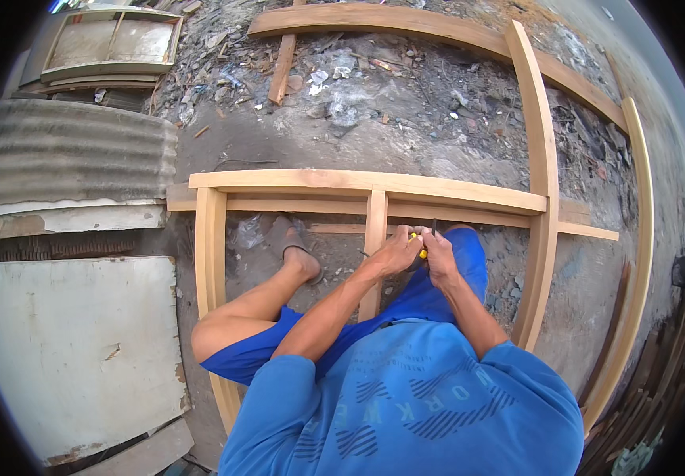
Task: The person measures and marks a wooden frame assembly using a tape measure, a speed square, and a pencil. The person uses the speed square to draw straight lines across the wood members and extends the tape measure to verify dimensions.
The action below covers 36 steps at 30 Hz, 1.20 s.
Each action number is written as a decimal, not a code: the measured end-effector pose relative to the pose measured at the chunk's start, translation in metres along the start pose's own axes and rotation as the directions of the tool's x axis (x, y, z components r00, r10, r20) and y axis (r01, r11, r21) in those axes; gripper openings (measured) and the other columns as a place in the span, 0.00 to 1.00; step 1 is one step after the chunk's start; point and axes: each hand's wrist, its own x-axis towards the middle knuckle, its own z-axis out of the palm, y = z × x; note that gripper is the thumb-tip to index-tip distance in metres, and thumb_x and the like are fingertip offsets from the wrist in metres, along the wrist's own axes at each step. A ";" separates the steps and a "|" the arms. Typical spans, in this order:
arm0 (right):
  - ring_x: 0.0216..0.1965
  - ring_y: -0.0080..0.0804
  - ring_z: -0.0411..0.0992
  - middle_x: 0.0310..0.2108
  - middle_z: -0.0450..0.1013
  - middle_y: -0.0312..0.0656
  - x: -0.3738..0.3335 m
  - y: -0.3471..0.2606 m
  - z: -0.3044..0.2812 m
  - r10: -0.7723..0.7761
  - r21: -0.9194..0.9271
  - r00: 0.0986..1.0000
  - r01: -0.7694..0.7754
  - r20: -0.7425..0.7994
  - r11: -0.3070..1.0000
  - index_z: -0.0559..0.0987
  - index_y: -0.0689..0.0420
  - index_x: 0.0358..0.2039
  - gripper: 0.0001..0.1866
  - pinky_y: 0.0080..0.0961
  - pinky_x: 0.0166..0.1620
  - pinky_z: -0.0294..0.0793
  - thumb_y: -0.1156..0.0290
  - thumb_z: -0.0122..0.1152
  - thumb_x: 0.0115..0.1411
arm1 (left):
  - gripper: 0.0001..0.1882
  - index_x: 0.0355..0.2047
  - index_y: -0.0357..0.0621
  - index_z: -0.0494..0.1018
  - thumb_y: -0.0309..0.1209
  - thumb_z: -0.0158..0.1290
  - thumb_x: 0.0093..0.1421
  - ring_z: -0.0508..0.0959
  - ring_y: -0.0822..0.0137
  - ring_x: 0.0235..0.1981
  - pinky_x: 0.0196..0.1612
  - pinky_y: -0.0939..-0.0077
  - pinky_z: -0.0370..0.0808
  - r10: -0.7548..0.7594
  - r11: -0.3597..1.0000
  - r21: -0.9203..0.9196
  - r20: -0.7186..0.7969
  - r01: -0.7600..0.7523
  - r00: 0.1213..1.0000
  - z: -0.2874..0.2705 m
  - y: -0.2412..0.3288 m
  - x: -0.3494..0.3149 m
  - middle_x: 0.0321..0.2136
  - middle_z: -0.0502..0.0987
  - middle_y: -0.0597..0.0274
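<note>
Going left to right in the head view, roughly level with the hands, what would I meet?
Flat worn white panel, pale squared wooden bar, foot in a dark sandal, left hand, right hand, long thick pale wooden beam, thin pale outer wooden strip.

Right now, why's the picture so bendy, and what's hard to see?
Head view: the fisheye lens bows the long, pale wooden beam at far right; head view: soft light; head view: the small yellow item between the left hand and right hand is too tiny to identify.
</note>
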 end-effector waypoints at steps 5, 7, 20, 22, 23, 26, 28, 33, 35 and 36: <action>0.39 0.31 0.80 0.38 0.81 0.41 0.016 0.005 0.001 0.219 0.216 0.959 -0.256 0.181 0.942 0.81 0.57 0.44 0.19 0.31 0.45 0.81 0.52 0.57 0.71 | 0.36 0.63 0.28 0.62 0.52 0.41 0.72 0.72 0.37 0.62 0.66 0.57 0.67 -0.032 0.998 -0.051 -0.126 0.026 0.991 -0.011 -0.008 -0.001 0.59 0.70 0.28; 0.38 0.32 0.81 0.37 0.81 0.41 0.021 0.008 -0.004 0.288 0.327 0.920 -0.367 0.265 0.871 0.81 0.57 0.43 0.20 0.31 0.43 0.81 0.51 0.58 0.71 | 0.34 0.62 0.30 0.65 0.51 0.43 0.72 0.74 0.37 0.60 0.64 0.57 0.68 -0.050 0.997 0.054 -0.063 0.054 0.997 -0.032 0.007 -0.005 0.59 0.72 0.31; 0.29 0.33 0.79 0.30 0.79 0.40 0.070 0.099 -0.007 0.458 -0.013 0.887 -0.459 -0.051 0.888 0.81 0.56 0.37 0.16 0.36 0.34 0.80 0.55 0.65 0.67 | 0.38 0.63 0.49 0.72 0.60 0.58 0.60 0.66 0.44 0.66 0.68 0.46 0.56 -0.016 0.626 0.760 -0.215 0.178 0.976 -0.155 -0.008 0.074 0.60 0.74 0.44; 0.28 0.34 0.79 0.30 0.79 0.40 0.075 0.108 -0.016 0.416 -0.093 0.904 -0.425 -0.101 0.900 0.81 0.56 0.37 0.16 0.36 0.34 0.80 0.55 0.64 0.67 | 0.39 0.61 0.50 0.74 0.63 0.57 0.58 0.68 0.46 0.63 0.67 0.49 0.56 0.006 0.631 0.754 -0.238 0.181 0.971 -0.151 -0.009 0.075 0.58 0.75 0.45; 0.30 0.34 0.79 0.31 0.79 0.41 0.076 0.110 -0.020 0.423 -0.096 0.900 -0.433 -0.108 0.897 0.81 0.56 0.38 0.16 0.36 0.35 0.80 0.55 0.64 0.67 | 0.40 0.60 0.50 0.75 0.65 0.57 0.57 0.68 0.48 0.62 0.67 0.50 0.56 0.013 0.633 0.751 -0.253 0.187 0.967 -0.149 -0.012 0.073 0.57 0.75 0.45; 0.33 0.33 0.77 0.34 0.79 0.42 0.078 0.108 -0.020 0.416 -0.138 0.902 -0.430 -0.118 0.892 0.82 0.60 0.40 0.19 0.35 0.39 0.77 0.54 0.65 0.66 | 0.39 0.60 0.51 0.75 0.65 0.57 0.57 0.69 0.50 0.60 0.66 0.52 0.56 0.066 0.601 0.774 -0.296 0.199 0.953 -0.144 -0.014 0.073 0.53 0.77 0.48; 0.36 0.32 0.75 0.38 0.80 0.43 0.071 0.104 -0.017 0.388 -0.211 0.915 -0.404 -0.113 0.890 0.83 0.64 0.44 0.24 0.32 0.43 0.73 0.52 0.65 0.64 | 0.39 0.60 0.53 0.75 0.64 0.57 0.57 0.68 0.50 0.61 0.66 0.51 0.55 0.054 0.615 0.766 -0.280 0.189 0.959 -0.144 -0.018 0.072 0.53 0.76 0.49; 0.38 0.33 0.76 0.40 0.81 0.45 0.068 0.092 -0.002 0.340 -0.396 0.935 -0.352 -0.102 0.848 0.83 0.69 0.44 0.27 0.34 0.43 0.74 0.52 0.66 0.63 | 0.38 0.61 0.55 0.74 0.59 0.63 0.55 0.66 0.50 0.61 0.66 0.52 0.54 0.152 0.629 0.775 -0.188 0.051 0.970 -0.163 -0.047 0.072 0.55 0.74 0.50; 0.40 0.35 0.77 0.42 0.80 0.48 0.072 0.094 -0.005 0.339 -0.475 0.935 -0.345 -0.103 0.810 0.82 0.71 0.46 0.27 0.35 0.45 0.74 0.54 0.67 0.63 | 0.37 0.61 0.56 0.74 0.55 0.66 0.53 0.66 0.50 0.61 0.66 0.52 0.55 0.186 0.628 0.778 -0.153 0.002 0.971 -0.163 -0.046 0.073 0.55 0.74 0.50; 0.42 0.36 0.77 0.43 0.80 0.49 0.073 0.096 -0.006 0.349 -0.505 0.932 -0.347 -0.095 0.790 0.81 0.71 0.48 0.27 0.36 0.47 0.74 0.55 0.67 0.63 | 0.37 0.60 0.55 0.74 0.54 0.67 0.52 0.67 0.50 0.60 0.65 0.52 0.55 0.176 0.627 0.779 -0.175 0.027 0.969 -0.160 -0.045 0.073 0.54 0.74 0.50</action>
